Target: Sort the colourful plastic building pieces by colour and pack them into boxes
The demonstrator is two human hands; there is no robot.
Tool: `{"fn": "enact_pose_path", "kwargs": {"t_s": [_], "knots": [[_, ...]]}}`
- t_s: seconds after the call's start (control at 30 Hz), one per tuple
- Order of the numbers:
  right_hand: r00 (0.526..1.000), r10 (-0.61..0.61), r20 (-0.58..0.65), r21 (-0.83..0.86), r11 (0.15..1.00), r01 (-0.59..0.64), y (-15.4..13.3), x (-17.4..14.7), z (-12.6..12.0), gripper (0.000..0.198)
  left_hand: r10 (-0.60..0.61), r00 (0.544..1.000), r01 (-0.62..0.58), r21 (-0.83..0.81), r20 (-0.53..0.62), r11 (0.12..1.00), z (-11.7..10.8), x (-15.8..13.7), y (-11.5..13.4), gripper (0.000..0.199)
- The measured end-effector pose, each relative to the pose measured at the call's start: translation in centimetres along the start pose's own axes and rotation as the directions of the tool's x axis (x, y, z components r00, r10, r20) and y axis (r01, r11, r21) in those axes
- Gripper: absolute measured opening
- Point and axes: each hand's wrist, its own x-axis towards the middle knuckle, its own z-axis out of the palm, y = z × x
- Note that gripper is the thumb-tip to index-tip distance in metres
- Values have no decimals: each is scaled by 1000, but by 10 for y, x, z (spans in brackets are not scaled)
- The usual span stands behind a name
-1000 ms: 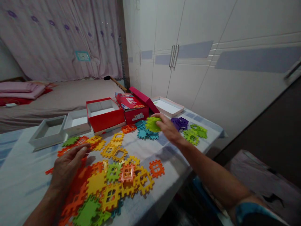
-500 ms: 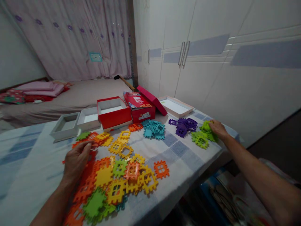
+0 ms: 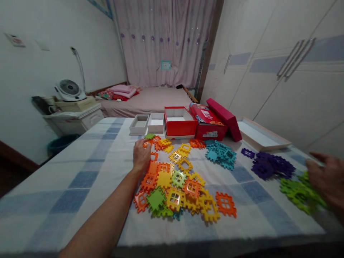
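My left hand [image 3: 141, 154] is at the far left side of a mixed pile of interlocking plastic tiles, its fingers curled round an orange tile [image 3: 147, 144]. Orange, yellow and green tiles lie beside it, among them a yellow window tile [image 3: 175, 199] and a plain green tile [image 3: 156, 198]. At the right edge my right hand [image 3: 326, 175], blurred by motion, is over lime green tiles [image 3: 298, 195] with its fingers apart and nothing seen in them. Purple tiles [image 3: 271, 165] and teal tiles [image 3: 220, 154] form separate heaps.
Behind the tiles stand two small white boxes [image 3: 139, 129], an open red box [image 3: 180, 128], a red printed box [image 3: 211, 132] with a red lid [image 3: 224, 118] leaning on it, and a shallow white tray [image 3: 262, 143]. A checked cloth [image 3: 88, 200] covers the table.
The view has swung left, bringing a fan and side cabinet into sight. My right hand has loosened from the lime green tiles and its fingers have spread. The left hand stays by the orange tiles.
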Motion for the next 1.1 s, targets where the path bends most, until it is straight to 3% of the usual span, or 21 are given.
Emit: {"fn": "enact_pose_path", "kwargs": {"t_s": [0.03,0.1,0.2,0.3,0.37,0.43,0.57,0.7,0.8,0.97,1.1], "knots": [[1000,5,-1,-50,999,-5,-26,-2,9,44,-1,1000,1,22,-7,1000,1,0,-1,35],[991,-47,123,23,999,44,-81,-7,33,43,-1,1000,3,62,-30,998,1,0,-3,36],[915,-312,258,260,934,245,-164,-22,76,40,0,996,10,121,-89,993,-1,2,-6,37],[760,-563,325,443,800,404,-239,-41,123,36,-58,994,73,165,-95,984,-5,5,-11,37],[642,-661,389,498,737,457,-283,-53,155,38,-88,994,98,184,-63,978,-6,7,-14,39],[518,-703,487,504,710,491,-322,-62,187,42,-89,996,93,199,-32,975,-5,7,-16,42],[396,-684,613,463,717,522,-380,-73,245,46,-77,997,73,227,8,971,-3,5,-16,46],[348,-642,683,400,727,557,-409,-80,286,46,-119,992,102,267,48,958,-1,3,-11,50],[338,-613,714,371,741,560,-416,-83,295,44,-149,986,127,256,70,958,-3,2,-5,51],[291,-595,750,351,729,588,-404,-85,275,35,-211,975,197,158,73,967,-8,5,2,46],[279,-605,746,359,717,598,-380,-85,247,41,-203,970,192,86,135,978,-10,4,5,43]]}}
